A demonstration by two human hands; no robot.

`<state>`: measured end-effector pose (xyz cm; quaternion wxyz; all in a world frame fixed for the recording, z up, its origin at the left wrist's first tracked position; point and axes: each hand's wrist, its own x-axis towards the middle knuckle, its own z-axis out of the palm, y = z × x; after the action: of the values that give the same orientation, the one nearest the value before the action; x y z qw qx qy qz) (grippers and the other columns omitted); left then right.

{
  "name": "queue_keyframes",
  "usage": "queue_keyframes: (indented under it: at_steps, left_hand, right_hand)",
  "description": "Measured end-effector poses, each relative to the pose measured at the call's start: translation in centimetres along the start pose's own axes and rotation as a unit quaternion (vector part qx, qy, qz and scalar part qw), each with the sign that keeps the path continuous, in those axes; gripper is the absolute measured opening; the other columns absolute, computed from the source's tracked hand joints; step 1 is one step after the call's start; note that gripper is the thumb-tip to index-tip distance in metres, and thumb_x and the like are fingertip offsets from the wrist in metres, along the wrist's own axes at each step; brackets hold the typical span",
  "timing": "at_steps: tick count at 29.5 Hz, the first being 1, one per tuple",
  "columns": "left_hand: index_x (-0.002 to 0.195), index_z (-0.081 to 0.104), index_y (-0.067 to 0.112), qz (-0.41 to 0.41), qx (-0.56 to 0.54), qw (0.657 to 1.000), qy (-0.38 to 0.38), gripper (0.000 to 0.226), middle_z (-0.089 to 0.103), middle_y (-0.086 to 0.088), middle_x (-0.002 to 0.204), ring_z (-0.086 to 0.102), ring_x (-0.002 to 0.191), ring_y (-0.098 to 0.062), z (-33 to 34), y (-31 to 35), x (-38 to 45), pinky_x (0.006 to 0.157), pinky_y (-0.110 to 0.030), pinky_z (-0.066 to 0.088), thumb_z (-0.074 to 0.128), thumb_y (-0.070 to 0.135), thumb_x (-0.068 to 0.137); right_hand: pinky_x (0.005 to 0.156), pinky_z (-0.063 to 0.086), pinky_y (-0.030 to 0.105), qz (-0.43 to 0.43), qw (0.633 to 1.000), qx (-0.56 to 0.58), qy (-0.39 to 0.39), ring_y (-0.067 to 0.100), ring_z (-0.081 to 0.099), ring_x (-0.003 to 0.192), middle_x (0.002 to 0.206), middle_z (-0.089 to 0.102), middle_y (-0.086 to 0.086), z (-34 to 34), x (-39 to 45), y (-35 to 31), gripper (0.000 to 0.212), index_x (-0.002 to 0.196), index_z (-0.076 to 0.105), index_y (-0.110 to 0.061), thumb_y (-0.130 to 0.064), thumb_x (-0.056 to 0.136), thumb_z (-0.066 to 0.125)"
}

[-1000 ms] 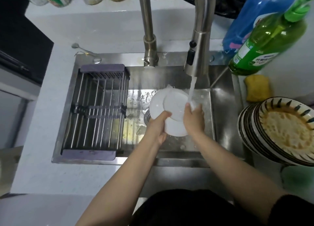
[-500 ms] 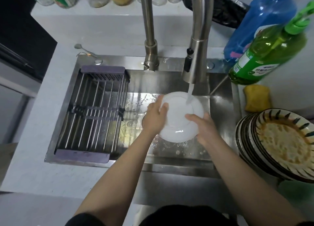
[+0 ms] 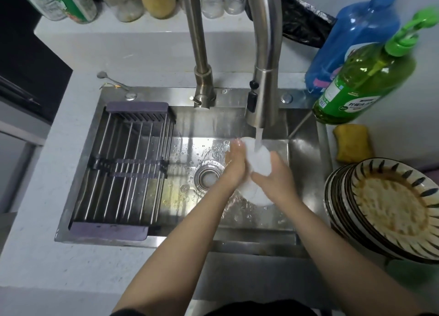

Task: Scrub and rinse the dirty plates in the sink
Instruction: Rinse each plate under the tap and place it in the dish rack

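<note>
A white plate (image 3: 257, 158) is tilted steeply on edge under the running tap (image 3: 261, 111) in the steel sink (image 3: 306, 158). Water falls onto its upper part. My left hand (image 3: 234, 166) holds the plate's left rim, fingers pointing up along it. My right hand (image 3: 276, 180) grips the right and lower side, thumb across the face. The lower edge of the plate shows white below my hands (image 3: 254, 196). A stack of dirty striped plates (image 3: 389, 208) with brownish residue stands on the counter at the right.
A purple-framed drying rack (image 3: 126, 166) spans the sink's left half. The drain (image 3: 207, 176) lies left of my hands. A yellow sponge (image 3: 352, 143), green soap bottle (image 3: 365, 85) and blue bottle (image 3: 351, 42) stand at the right. A second tap post (image 3: 203, 78) rises behind.
The plate has turned from facing up to standing nearly on edge under the stream. Both hands have shifted closer together around it, and the drain is now uncovered.
</note>
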<state>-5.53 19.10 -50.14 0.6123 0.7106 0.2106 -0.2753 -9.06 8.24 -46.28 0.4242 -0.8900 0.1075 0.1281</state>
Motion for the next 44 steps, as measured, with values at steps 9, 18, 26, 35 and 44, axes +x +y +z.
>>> queue_keyframes:
  at_steps: [9,18,26,35,44]
  left_hand:
    - [0.133,0.05,0.002,-0.121,-0.373,0.92,0.025,0.05,0.06,-0.018,0.127,0.063,0.096,-0.029,-3.9,-0.7,-2.3,0.065,-0.037,0.06,0.036,0.039,0.103]
    - [0.145,0.038,0.016,-0.059,-0.281,0.958,-0.014,0.062,0.049,-0.009,0.144,0.045,0.133,-0.022,-2.4,-2.9,-5.4,0.112,-0.045,0.036,0.035,0.053,0.096]
    - [0.132,0.049,0.015,-0.026,-0.297,0.951,0.078,0.045,0.062,-0.011,0.127,0.062,0.111,-0.025,-6.1,-3.1,-6.2,0.09,-0.039,0.053,0.032,0.045,0.102]
    - [0.139,0.039,0.028,0.051,-0.182,0.975,0.117,0.037,0.051,0.001,0.129,0.049,0.114,-0.019,-9.6,-1.1,-8.7,0.071,-0.025,0.045,0.028,0.037,0.105]
    - [0.133,0.051,0.02,0.045,-0.191,0.979,0.056,0.065,0.062,-0.006,0.128,0.061,0.114,-0.022,-19.9,-0.4,-9.5,0.102,-0.046,0.046,0.044,0.061,0.083]
  right_hand:
    - [0.066,0.051,0.024,-0.331,0.911,-0.236,-0.07,0.014,0.07,0.084,0.1,0.073,-0.008,0.5,-1.7,2.0,0.032,0.105,0.071,-0.024,-0.038,0.076,0.068]
    - [0.118,-0.013,0.037,-0.101,0.938,-0.221,-0.247,0.018,-0.024,0.143,0.153,-0.025,-0.003,3.4,1.7,0.6,0.057,0.148,-0.017,-0.03,-0.048,0.101,0.008]
    - [0.115,-0.007,0.018,-0.231,0.866,-0.188,-0.403,-0.007,-0.003,0.14,0.155,0.008,-0.02,1.2,-3.0,1.7,0.049,0.15,0.015,-0.033,-0.04,0.102,0.009]
    - [0.114,-0.012,0.031,-0.085,0.932,-0.262,-0.236,0.014,-0.022,0.143,0.155,-0.017,-0.012,3.6,-2.1,1.3,0.058,0.152,0.0,-0.029,-0.051,0.1,0.013]
    - [0.08,0.047,0.027,0.071,0.988,0.11,-0.088,0.018,0.061,0.093,0.111,0.066,0.007,8.4,0.8,-6.6,0.028,0.121,0.061,-0.007,-0.016,0.099,0.046]
